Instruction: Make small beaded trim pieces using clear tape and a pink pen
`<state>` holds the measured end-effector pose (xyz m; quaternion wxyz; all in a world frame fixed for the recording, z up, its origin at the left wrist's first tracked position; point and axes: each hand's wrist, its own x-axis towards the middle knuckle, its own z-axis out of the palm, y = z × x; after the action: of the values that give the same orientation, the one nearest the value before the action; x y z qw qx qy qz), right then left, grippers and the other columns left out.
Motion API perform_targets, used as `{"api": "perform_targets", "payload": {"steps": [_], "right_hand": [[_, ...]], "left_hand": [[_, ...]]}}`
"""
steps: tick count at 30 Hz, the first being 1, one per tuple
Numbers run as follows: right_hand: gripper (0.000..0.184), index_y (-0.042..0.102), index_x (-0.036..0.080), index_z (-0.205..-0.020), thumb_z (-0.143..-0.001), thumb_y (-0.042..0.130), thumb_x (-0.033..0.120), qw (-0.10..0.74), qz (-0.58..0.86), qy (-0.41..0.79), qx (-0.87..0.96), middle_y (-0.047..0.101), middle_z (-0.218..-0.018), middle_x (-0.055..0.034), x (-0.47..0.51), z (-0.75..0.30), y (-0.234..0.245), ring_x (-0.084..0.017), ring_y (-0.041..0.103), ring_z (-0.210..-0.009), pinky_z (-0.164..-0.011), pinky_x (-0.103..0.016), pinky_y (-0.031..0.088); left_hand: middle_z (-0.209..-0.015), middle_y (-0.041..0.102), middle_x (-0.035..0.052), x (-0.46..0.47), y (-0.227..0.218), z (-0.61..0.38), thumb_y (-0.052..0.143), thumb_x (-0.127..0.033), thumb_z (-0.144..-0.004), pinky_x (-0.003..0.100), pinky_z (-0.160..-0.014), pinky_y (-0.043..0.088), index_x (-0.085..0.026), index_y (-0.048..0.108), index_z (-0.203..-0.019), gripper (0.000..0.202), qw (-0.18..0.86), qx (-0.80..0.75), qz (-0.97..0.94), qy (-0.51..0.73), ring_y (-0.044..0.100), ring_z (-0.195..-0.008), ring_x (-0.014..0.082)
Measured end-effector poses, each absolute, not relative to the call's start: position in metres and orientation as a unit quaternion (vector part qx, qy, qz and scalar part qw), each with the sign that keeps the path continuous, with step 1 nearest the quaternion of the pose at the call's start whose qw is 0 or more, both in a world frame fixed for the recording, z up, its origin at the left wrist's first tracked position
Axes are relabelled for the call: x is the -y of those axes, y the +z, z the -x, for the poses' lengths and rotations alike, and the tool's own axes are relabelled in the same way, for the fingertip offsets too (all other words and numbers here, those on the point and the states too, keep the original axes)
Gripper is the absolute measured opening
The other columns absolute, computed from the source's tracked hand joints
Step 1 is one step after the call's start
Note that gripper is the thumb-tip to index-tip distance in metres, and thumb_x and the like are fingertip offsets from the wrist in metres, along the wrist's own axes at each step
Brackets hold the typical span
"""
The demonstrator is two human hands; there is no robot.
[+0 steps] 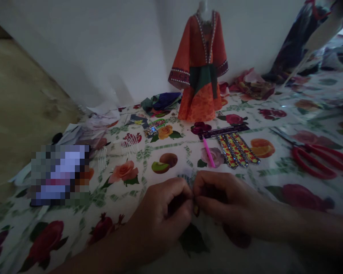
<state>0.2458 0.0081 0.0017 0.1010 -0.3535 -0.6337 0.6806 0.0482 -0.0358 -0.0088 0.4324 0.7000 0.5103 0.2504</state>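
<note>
My left hand (163, 207) and my right hand (231, 198) meet at the fingertips, low over the patterned tablecloth. Both are closed in a pinch. A small dark, gold-tinted piece (196, 210) shows just under the touching fingertips; its kind is too dim and small to make out. Beyond my right hand lie a pink pen-like stick (208, 152) and several yellow-and-red strips (238, 151) edged with shiny stones. They hang from a dark beaded band (224, 131) lying flat across their top.
Red-handled scissors (321, 158) lie at the right, blades toward the wall. An orange and green doll-sized dress (201, 68) stands upright at the back. Strings of white beads (130, 144), crumpled fabric (162, 102) and a phone-like device (60, 175), its screen blurred, occupy the left side.
</note>
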Motion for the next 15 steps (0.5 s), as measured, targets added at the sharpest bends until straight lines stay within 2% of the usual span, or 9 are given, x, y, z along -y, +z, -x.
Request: {"api": "perform_targets", "payload": {"steps": [4,15], "right_hand": [[0.008,0.05,0.019,-0.093,-0.096,0.051,0.026,0.081,0.358,0.714,0.597,0.051,-0.062,0.0077,-0.0066,-0.2467,-0.0017,-0.002,0.044,-0.035,-0.031,-0.01,0.032],[0.004,0.05,0.02,-0.091,-0.095,0.051,0.021,0.093,0.36,0.714,0.593,0.051,-0.062,0.0085,-0.0054,-0.2478,-0.0067,-0.002,0.043,-0.033,-0.03,-0.009,0.033]], "left_hand": [[-0.062,0.046,-0.0059,0.0365,-0.0085,-0.0479,0.051,-0.018,-0.088,0.02,-0.046,0.03,-0.019,0.05,-0.075,0.012,0.441,-0.504,-0.697,0.257,0.039,-0.053,0.0086],[-0.064,0.047,-0.0062,0.0364,-0.0082,-0.0482,0.052,-0.016,-0.086,0.02,-0.048,0.031,-0.02,0.052,-0.077,0.009,0.419,-0.51,-0.708,0.25,0.04,-0.055,0.0087]]}}
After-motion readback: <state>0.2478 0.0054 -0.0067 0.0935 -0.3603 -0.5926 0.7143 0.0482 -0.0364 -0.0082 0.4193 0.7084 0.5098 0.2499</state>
